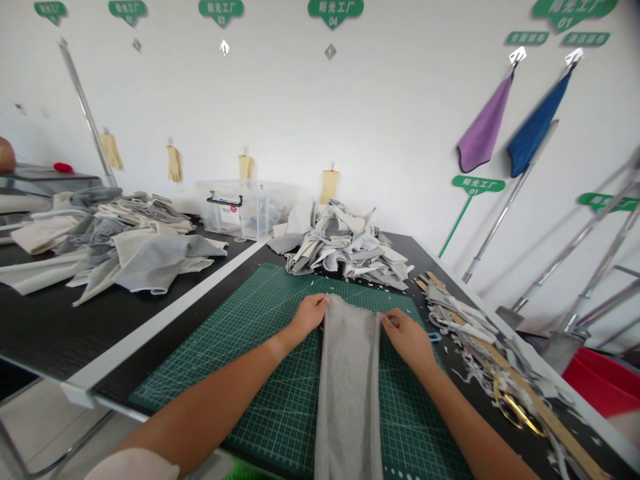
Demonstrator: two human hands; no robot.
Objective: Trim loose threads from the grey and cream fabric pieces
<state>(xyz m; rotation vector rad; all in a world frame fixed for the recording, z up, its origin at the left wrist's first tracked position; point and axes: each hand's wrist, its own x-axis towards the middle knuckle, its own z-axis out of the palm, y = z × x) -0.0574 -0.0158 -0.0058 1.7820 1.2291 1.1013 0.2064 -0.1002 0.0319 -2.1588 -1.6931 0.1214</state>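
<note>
A long strip of grey cloth (349, 380) lies down the middle of the green cutting mat (250, 373), its near end hanging over the table's front edge. My left hand (311, 313) pinches the strip's far left corner. My right hand (407, 337) grips the far right corner, fingers closed on the edge. Both hands hold the far end flat on the mat.
A heap of grey and cream cloth pieces (345, 250) lies beyond the mat, another pile (115, 243) on the left table. A clear plastic box (245, 208) stands at the back. Scraps, a wooden ruler (545, 413) and gold scissors (513, 407) lie at the right. A red bin (603, 380) sits by the table.
</note>
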